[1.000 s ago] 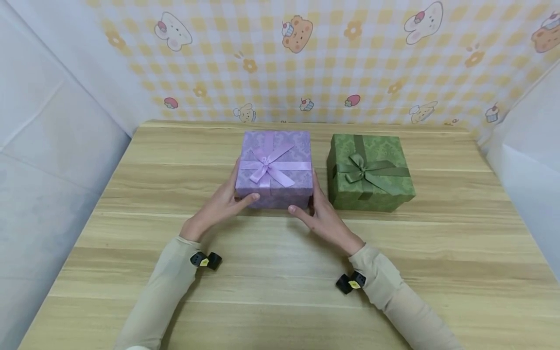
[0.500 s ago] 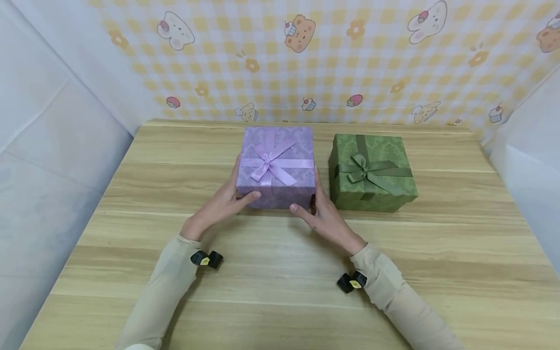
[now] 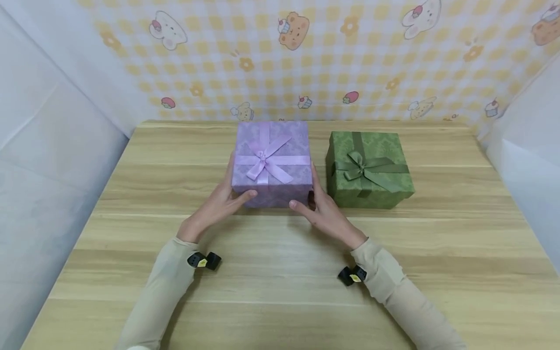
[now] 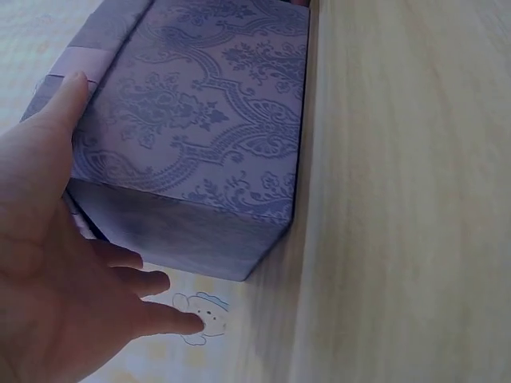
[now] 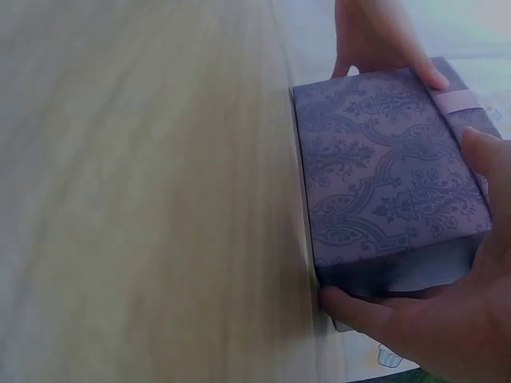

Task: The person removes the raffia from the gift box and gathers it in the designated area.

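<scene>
A purple damask-patterned gift box (image 3: pixel 275 135) with a lilac ribbon bow (image 3: pixel 262 159) on its lid is held between my two hands. My left hand (image 3: pixel 218 201) has its thumb on the front near the lid's edge. In the left wrist view its other fingers (image 4: pixel 120 299) spread along the box's side. My right hand (image 3: pixel 328 214) grips the opposite corner, thumb on the front. The right wrist view shows one of its fingers (image 5: pixel 351 309) at the lower corner. The lid is on the box; the far side is hidden.
A green gift box (image 3: pixel 372 172) with a dark green bow stands just right of my right hand. The wooden table (image 3: pixel 280 291) meets a yellow checked cloth (image 3: pixel 280 58) with cartoon prints at its back edge.
The purple box's top has risen slightly in the head view and looks a little larger, both hands keeping their hold. The green box stays put; the head view has shifted a little.
</scene>
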The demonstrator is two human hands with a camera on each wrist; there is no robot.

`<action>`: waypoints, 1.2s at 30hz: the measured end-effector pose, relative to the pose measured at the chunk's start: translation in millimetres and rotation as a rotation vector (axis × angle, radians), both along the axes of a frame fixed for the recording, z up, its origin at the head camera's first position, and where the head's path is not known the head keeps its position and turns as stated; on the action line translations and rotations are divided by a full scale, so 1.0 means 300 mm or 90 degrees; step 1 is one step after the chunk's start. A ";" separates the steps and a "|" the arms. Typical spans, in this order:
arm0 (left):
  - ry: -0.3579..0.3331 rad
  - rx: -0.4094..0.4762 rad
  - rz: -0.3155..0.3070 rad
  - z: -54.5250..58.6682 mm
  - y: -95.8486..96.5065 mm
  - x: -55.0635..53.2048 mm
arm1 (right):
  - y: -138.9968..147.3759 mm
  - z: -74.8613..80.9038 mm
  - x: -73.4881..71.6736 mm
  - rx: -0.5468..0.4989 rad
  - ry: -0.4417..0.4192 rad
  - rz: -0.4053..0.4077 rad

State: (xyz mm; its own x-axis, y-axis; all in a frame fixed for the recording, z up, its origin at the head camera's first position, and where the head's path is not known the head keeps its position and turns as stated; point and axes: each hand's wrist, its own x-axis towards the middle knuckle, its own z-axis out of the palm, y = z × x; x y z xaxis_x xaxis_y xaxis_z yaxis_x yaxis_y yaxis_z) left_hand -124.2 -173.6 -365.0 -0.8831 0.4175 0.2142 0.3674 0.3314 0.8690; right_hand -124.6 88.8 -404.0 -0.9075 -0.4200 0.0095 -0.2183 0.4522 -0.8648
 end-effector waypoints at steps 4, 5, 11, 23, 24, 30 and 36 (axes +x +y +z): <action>0.003 0.022 -0.005 0.007 -0.001 0.001 | -0.002 0.004 -0.001 -0.014 0.006 0.008; 0.004 0.024 -0.004 0.009 -0.001 0.002 | -0.003 0.005 0.000 -0.014 0.014 0.008; 0.036 0.028 0.008 0.024 0.006 0.011 | -0.005 0.022 0.010 0.003 0.077 -0.015; 0.101 0.066 0.061 0.077 0.019 0.052 | -0.006 0.092 0.035 -0.046 0.308 -0.014; 0.098 0.073 0.064 0.080 0.019 0.057 | -0.006 0.097 0.034 -0.058 0.339 -0.011; 0.102 0.084 0.109 0.046 0.009 0.067 | -0.012 0.120 0.033 -0.128 0.510 0.011; 0.175 0.187 0.128 0.038 0.016 0.079 | -0.026 0.164 0.050 -0.158 0.638 -0.009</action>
